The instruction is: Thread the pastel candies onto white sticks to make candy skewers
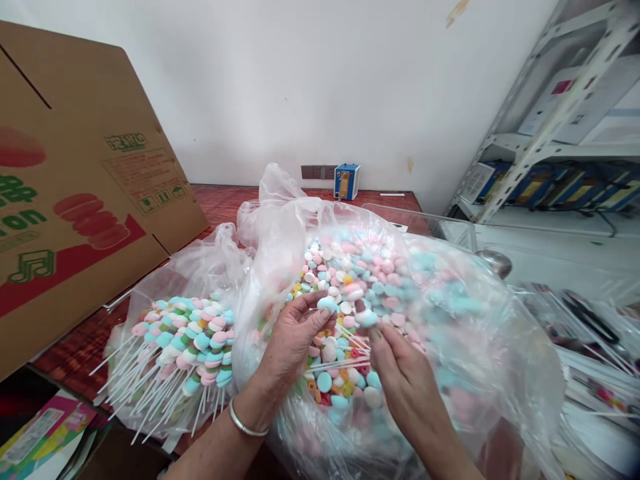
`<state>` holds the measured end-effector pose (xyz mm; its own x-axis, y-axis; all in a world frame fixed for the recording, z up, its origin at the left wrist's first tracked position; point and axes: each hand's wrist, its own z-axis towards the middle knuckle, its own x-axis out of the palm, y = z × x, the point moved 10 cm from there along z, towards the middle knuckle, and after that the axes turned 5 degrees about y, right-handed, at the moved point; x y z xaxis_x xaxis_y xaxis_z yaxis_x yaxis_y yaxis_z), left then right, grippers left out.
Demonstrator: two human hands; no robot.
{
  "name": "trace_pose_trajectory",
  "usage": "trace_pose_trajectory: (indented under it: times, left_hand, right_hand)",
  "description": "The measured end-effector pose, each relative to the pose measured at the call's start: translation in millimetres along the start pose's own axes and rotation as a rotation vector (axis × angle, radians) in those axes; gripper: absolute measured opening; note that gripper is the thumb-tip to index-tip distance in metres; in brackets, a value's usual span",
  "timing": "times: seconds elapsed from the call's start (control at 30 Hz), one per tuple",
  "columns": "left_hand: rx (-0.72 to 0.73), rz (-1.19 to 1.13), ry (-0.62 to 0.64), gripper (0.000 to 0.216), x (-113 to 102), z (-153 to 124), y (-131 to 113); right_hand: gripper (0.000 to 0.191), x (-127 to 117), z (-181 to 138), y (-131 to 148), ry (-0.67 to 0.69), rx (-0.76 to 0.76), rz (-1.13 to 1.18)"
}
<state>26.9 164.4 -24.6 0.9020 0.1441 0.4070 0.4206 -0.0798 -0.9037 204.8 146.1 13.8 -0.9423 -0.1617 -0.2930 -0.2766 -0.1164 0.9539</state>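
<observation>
My left hand (pixel 293 333), with a metal bangle at the wrist, pinches a pale blue and white marshmallow (pixel 327 304) between thumb and fingers. Just right of it, my right hand (pixel 400 363) is closed around the lower end of a candy skewer (pixel 367 316). Blue-white, brownish, pink and yellow pieces sit on the skewer; its stick is mostly hidden by my fingers. Both hands are above a large clear plastic bag (pixel 500 360) full of loose pastel candies (pixel 387 280). Several white sticks (pixel 345 363) lie on the candies beneath my hands.
Finished-looking candy skewers (pixel 195 340) lie in a second plastic bag on the left. A big cardboard box (pixel 95 167) stands behind them. A small blue device (pixel 347 182) sits by the wall. Metal shelving (pixel 520 167) and packets of tools (pixel 590 320) are on the right.
</observation>
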Motion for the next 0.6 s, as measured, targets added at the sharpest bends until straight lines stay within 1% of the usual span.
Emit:
trace_pose_trajectory:
  times: [0.07,0.17,0.23,0.3,0.37,0.5,0.6]
  left_hand:
    - [0.028,0.022,-0.031,0.038,-5.8,2.2,-1.1]
    - [0.039,0.055,-0.049,0.042,-8.2,3.1,0.8]
    - [0.016,0.101,-0.055,0.047,-7.3,1.8,4.1]
    - [-0.009,0.153,-0.054,0.05,-5.1,-0.2,6.3]
    - [-0.008,0.196,-0.035,0.049,-1.0,-1.8,5.3]
    - [0.071,0.231,0.03,0.039,9.4,-3.4,-5.2]
    - [0.144,0.282,0.026,0.032,12.3,-5.0,-16.2]
  right_hand:
    - [0.038,-4.4,-19.6,-1.3,0.003,0.004,-0.058]
    - [0.035,-3.4,-42.4,-7.4,0.022,0.037,-0.015]
    - [0.036,-0.6,-49.8,-8.7,0.044,0.054,0.007]
    - [0.037,0.5,-52.0,-8.3,0.061,0.072,0.006]
    - [0.038,0.2,-51.8,-7.7,0.076,0.091,-0.001]
    - [0.039,-2.0,-50.8,-7.4,0.087,0.105,-0.01]
    - [0.039,-0.4,-51.7,-12.6,0.109,0.134,-0.006]
